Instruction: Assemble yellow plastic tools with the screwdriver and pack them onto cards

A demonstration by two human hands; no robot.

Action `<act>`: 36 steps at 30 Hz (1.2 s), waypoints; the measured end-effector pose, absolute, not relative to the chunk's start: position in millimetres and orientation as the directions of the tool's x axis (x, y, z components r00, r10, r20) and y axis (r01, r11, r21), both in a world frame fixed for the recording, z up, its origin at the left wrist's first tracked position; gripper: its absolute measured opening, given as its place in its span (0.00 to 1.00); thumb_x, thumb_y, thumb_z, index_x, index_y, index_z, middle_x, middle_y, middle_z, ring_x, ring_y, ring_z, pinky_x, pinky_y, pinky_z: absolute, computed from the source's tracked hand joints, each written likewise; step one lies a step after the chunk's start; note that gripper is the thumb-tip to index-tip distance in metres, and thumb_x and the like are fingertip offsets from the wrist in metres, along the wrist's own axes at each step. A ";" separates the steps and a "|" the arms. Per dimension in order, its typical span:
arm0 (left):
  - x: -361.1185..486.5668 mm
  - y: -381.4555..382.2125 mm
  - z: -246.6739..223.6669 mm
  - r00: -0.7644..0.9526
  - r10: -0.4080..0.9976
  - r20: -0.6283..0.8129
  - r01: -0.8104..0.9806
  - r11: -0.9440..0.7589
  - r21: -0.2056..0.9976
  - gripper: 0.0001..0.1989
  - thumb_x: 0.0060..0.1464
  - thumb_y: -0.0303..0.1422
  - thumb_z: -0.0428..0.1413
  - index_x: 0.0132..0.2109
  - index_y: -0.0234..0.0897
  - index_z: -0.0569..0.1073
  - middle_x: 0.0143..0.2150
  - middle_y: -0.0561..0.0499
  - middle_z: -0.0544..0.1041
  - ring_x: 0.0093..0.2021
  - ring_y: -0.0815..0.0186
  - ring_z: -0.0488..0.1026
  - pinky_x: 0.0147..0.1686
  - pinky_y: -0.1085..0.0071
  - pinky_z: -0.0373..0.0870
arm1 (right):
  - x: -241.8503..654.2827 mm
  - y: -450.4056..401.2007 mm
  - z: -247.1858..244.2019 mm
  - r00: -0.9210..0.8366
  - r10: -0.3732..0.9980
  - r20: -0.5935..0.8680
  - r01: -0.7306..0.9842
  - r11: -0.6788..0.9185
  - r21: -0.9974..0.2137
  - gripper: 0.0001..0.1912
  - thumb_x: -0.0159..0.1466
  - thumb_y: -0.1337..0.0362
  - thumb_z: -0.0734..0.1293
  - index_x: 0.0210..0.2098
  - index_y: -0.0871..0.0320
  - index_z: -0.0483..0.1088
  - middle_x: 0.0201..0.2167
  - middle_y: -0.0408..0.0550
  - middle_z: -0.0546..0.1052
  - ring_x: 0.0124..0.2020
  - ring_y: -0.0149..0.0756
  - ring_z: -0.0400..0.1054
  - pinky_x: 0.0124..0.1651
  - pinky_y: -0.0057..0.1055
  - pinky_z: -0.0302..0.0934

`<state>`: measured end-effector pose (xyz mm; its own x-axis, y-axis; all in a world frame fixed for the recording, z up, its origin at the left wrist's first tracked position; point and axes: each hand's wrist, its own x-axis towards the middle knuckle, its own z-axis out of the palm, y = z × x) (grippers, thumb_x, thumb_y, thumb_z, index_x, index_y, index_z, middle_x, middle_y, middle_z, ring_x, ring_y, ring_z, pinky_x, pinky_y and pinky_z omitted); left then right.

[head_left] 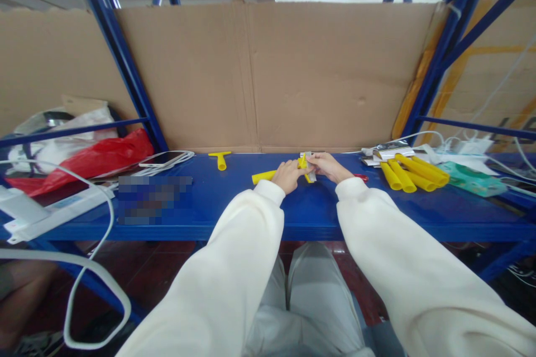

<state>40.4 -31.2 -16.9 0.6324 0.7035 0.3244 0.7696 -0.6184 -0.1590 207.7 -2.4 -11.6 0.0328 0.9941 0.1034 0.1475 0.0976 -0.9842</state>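
My left hand (pixel 288 175) is closed around a yellow T-shaped scraper (pixel 263 177), whose round handle sticks out to the left over the blue table. At the scraper's head, the fingers of my right hand (pixel 329 166) pinch a thin whitish strip (pixel 309 158). Fingers cover much of the head, so how the strip sits against it is hidden. Another yellow T-shaped scraper (pixel 221 162) lies by itself to the left, near the back edge. Just right of my right hand, a red object (pixel 360 177) is partly hidden behind the sleeve.
Several yellow handles (pixel 412 174) lie in a pile at right, beside silver packets (pixel 389 149) and a green packet (pixel 473 178). On the left are a phone (pixel 166 159), a red bag (pixel 96 159) and a white power strip (pixel 58 215) with cables. Cardboard (pixel 326 78) walls the back.
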 end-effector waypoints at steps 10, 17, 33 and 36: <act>38.2 -26.6 -18.4 0.635 0.699 0.330 0.762 -0.636 -0.121 0.33 0.58 0.18 0.46 0.67 0.49 0.67 0.50 0.42 0.72 0.52 0.58 0.69 0.51 0.62 0.67 | 210.4 -1.8 -13.5 -0.021 0.988 0.152 0.165 0.154 -0.974 0.18 0.55 0.60 0.76 0.22 0.58 0.63 0.21 0.40 0.70 0.24 0.27 0.64 0.29 0.24 0.58; 39.8 -26.1 -18.8 0.643 0.678 0.355 0.748 -0.655 -0.103 0.31 0.59 0.19 0.46 0.64 0.48 0.71 0.51 0.44 0.73 0.51 0.60 0.70 0.55 0.64 0.67 | 211.1 5.1 -16.4 -0.006 0.962 0.275 0.221 0.269 -0.937 0.20 0.52 0.55 0.76 0.20 0.57 0.63 0.19 0.37 0.66 0.22 0.26 0.57 0.27 0.25 0.53; 32.1 -27.7 -10.4 0.323 0.909 0.263 0.930 -0.356 0.091 0.25 0.65 0.28 0.47 0.65 0.51 0.69 0.54 0.44 0.75 0.54 0.58 0.75 0.52 0.67 0.71 | 221.4 26.6 -28.1 0.035 0.918 0.395 0.802 0.210 -0.559 0.10 0.59 0.70 0.64 0.28 0.58 0.77 0.33 0.49 0.82 0.39 0.38 0.74 0.44 0.29 0.65; 30.8 -26.0 -11.7 0.301 0.917 0.261 0.935 -0.338 0.109 0.25 0.64 0.28 0.48 0.65 0.50 0.69 0.54 0.43 0.76 0.54 0.58 0.75 0.52 0.66 0.71 | 214.2 21.2 -25.9 -0.023 0.951 0.308 0.914 0.144 -0.379 0.12 0.62 0.67 0.64 0.35 0.55 0.80 0.39 0.48 0.83 0.46 0.40 0.75 0.47 0.30 0.65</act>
